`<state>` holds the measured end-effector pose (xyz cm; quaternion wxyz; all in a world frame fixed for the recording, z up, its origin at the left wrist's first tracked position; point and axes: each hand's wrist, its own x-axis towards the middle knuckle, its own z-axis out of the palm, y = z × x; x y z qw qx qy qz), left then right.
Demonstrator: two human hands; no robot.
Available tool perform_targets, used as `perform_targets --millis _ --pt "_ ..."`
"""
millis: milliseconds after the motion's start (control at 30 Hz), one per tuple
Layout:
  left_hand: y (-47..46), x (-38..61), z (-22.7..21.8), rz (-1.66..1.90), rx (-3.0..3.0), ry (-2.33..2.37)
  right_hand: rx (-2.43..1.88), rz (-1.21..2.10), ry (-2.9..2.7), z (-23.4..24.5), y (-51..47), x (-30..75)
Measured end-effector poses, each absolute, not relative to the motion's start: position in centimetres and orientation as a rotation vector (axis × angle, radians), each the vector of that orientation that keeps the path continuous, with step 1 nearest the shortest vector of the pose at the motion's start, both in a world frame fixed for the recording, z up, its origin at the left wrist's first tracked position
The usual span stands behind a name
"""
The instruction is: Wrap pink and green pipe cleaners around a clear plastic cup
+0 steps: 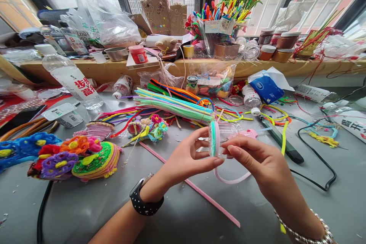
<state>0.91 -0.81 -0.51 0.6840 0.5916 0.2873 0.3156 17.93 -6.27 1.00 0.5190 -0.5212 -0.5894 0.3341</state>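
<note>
Between the fingers and thumb of my left hand [185, 156] is a clear plastic cup [212, 148], tipped on its side. Mint-green and pale pink pipe cleaners [216, 139] are wound around its rim. My right hand [260, 160] is closed in a pinch at the cup's right side. From the rim, the loose length of the pale pink pipe cleaner loops below and passes behind my right fingers, which appear to grip it; the exact contact is hidden. Just behind my hands lies a pink tool [248, 133], partly covered. A straight pink pipe cleaner [211, 202] rests on the table before me.
Bundled pastel pipe cleaners [174, 105] lie behind my hands. Fuzzy flower pieces [77, 156] sit at left, beside a water bottle [68, 76]. A green utility knife [283, 141] and black cable [328, 164] lie at right. Jars [281, 44] and craft supplies crowd the wooden ledge.
</note>
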Motion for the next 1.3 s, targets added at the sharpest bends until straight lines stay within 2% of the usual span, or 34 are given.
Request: perform_targets --millis 333,733,1033,1300 --pt "-0.8 1.0 -0.2 0.713 1.311 0.695 -1.211 0.844 -1.418 0.7 -6.2 18.1" --pt "-1.7 1.3 0.0 0.923 1.542 0.784 -1.159 0.689 -1.582 0.7 -6.1 17.7" --pt "-1.0 1.0 -0.2 0.85 1.247 0.63 -1.097 0.558 -1.709 0.3 -6.2 18.4" --pt "-1.0 0.9 0.5 0.726 1.124 0.684 -1.103 0.382 -1.808 0.3 -5.9 17.8"
